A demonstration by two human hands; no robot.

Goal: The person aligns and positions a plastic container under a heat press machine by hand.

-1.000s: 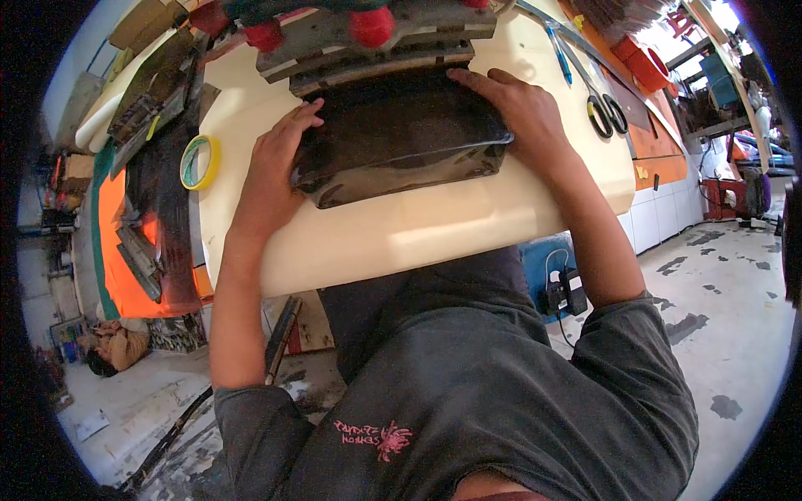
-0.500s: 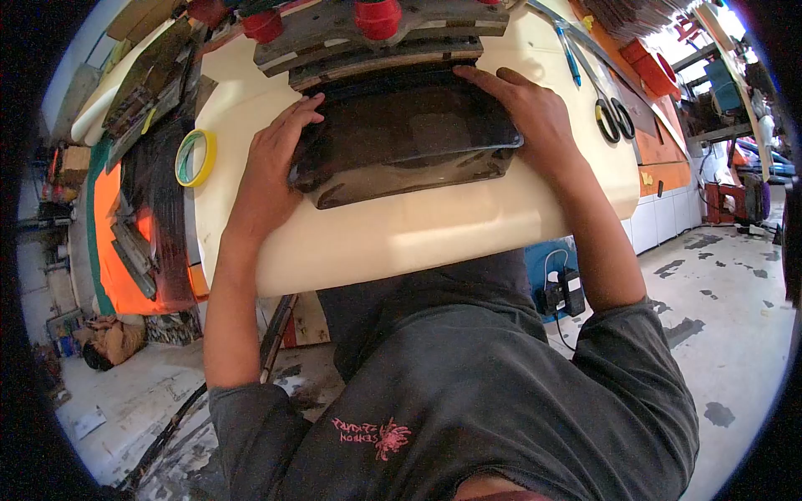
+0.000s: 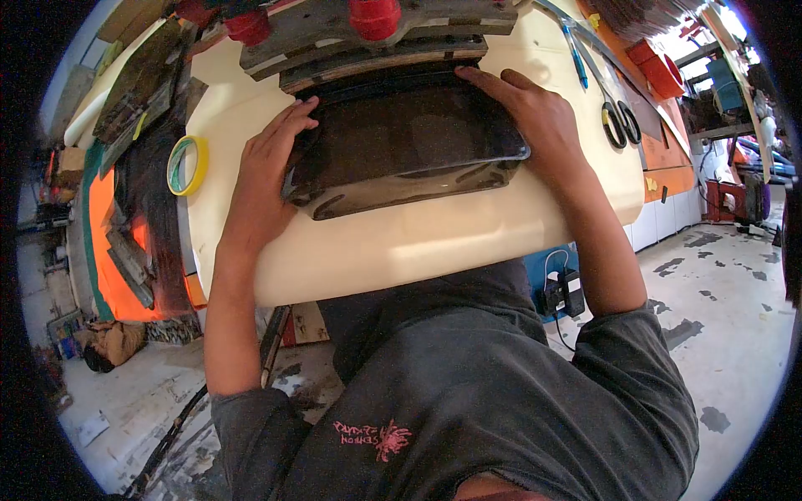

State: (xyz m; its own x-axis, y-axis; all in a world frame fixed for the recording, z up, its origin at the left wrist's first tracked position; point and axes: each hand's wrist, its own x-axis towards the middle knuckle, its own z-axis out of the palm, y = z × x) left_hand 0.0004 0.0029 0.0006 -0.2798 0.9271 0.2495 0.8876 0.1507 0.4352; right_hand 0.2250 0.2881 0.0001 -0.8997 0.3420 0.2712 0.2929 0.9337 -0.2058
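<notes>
A dark, glossy, see-through plastic piece (image 3: 409, 129), shaped like a shallow box with rounded corners, lies on the cream-coloured worktop in front of me. My left hand (image 3: 269, 167) grips its left side, fingertips near the back left corner. On the opposite side, my right hand (image 3: 539, 117) holds the right edge, its index finger reaching over the back right corner. Both thumbs are hard to make out. Behind the piece and close against it stands a dark wooden block (image 3: 384, 63) with light edges.
Red clamp-like parts (image 3: 374, 18) sit on the block. A yellow tape roll (image 3: 188, 165) lies left; black-handled scissors (image 3: 620, 125) and a blue pen (image 3: 575, 57) lie right. Below the worktop's rounded front edge (image 3: 409, 267) hang a plug and cable (image 3: 564, 292).
The view has shifted and tilted slightly. Both hands stay at the sides of the dark plastic piece, with hardly any other visible movement.
</notes>
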